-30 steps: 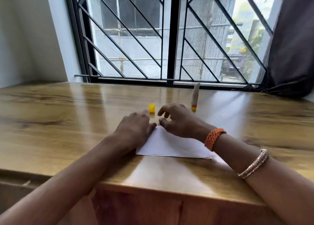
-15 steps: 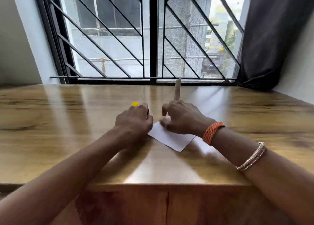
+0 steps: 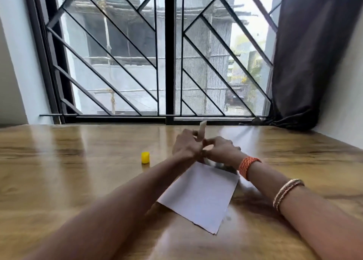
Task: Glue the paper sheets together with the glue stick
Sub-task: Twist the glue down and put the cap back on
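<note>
Paper (image 3: pixel 198 197) lies flat on the wooden table (image 3: pixel 59 181), turned at a slant, one corner toward the person. Beyond its far edge the left hand (image 3: pixel 186 146) grips the glue stick (image 3: pixel 202 129), upright, tip up. The right hand (image 3: pixel 222 150) meets it, fingers curled; its hold is unclear. A yellow cap (image 3: pixel 145 157) stands apart, leftward.
</note>
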Demonstrator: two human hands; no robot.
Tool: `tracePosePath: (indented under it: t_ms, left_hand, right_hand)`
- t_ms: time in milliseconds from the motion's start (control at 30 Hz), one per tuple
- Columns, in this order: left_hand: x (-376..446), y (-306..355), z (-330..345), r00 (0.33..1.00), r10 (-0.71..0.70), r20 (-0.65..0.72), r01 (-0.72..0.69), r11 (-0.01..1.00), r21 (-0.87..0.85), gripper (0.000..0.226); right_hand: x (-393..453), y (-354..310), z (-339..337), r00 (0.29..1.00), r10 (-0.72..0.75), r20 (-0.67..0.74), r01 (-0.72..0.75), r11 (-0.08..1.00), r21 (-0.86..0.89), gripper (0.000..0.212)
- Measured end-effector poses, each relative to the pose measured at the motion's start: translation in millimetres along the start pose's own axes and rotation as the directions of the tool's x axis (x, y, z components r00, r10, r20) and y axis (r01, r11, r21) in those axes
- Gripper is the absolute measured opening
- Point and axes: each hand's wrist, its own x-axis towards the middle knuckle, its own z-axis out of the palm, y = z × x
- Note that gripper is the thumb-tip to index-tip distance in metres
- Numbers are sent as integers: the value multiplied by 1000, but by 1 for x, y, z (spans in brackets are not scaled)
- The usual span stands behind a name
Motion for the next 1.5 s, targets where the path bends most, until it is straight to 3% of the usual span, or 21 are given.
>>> tracePosePath:
  t_ms: [67,133,267,500,633,733,800,867,900,967,1033,1100,1133,1167,1200,1267,1333,1367,1400,1467,1500]
  left_hand:
    - [-2,4,-2,993,-31,-111,31,1000,-6,45]
    - [0,9,-11,982,-70,-176,39,984,-174,23]
    - [-7,11,-44,994,-110,-13,86,843,-530,11]
    - [-9,22,-63,995,43,94,21,807,-590,18]
    - [-12,23,-68,997,17,77,30,822,-568,19]
    - [-18,23,-65,998,-62,30,68,843,-534,28]
    - [-19,26,-61,994,-107,6,94,841,-533,24]
    - [-20,29,-58,986,-164,-10,131,827,-547,21]
    - [-20,30,-57,982,-191,-8,154,819,-553,20]
    - [-20,30,-55,978,-205,31,186,800,-570,19]
    - [-19,29,-54,982,-165,94,188,776,-602,19]
    - [-20,30,-56,985,-103,142,170,746,-644,17]
    - [-19,30,-57,985,-75,153,159,736,-659,17]
    - [-19,31,-58,986,-57,157,148,731,-666,16]
    - [-17,32,-59,987,-53,151,141,735,-663,16]
    - [-16,32,-61,989,-85,121,142,771,-621,18]
    - [-16,30,-62,982,-154,109,189,808,-558,32]
    - [-16,29,-62,973,-192,128,230,810,-539,37]
    - [-17,30,-62,960,-227,162,279,802,-528,38]
    - [-19,31,-63,932,-288,219,361,777,-515,34]
    - [-19,32,-63,925,-306,226,380,770,-512,31]
  right_hand:
    - [2,1,0,998,-66,-24,68,994,86,30]
    - [1,-4,-4,983,-152,-107,170,966,197,26]
    - [-14,-19,-10,954,-216,-208,284,873,396,31]
    - [-45,-41,-29,978,-145,-153,210,593,777,36]
    - [-46,-43,-24,969,-173,-178,248,646,722,41]
    - [-48,-42,-18,928,-220,-300,346,809,476,42]
    - [-46,-38,-19,787,-321,-527,379,925,2,35]
    - [-43,-34,-20,557,-553,-619,341,833,-436,28]
    - [-44,-34,-20,490,-625,-608,299,775,-556,26]
    - [-45,-35,-19,442,-658,-610,265,745,-612,25]
    - [-45,-37,-18,516,-556,-652,303,830,-468,26]
    - [-51,-42,-26,783,-286,-552,399,912,94,29]
    - [-55,-45,-32,902,-177,-394,364,803,473,29]
    - [-59,-47,-37,962,-127,-240,266,619,739,27]
    - [-60,-48,-40,983,-113,-145,182,500,847,25]
    - [-60,-50,-41,990,-101,-101,136,457,879,23]
    - [-62,-56,-33,949,-119,-291,300,618,726,21]
    - [-59,-55,-28,859,-211,-466,439,772,460,20]
    - [-56,-51,-24,705,-368,-607,506,860,65,19]
    - [-51,-42,-23,394,-698,-598,389,716,-580,19]
    - [-52,-40,-24,347,-776,-527,337,628,-702,24]
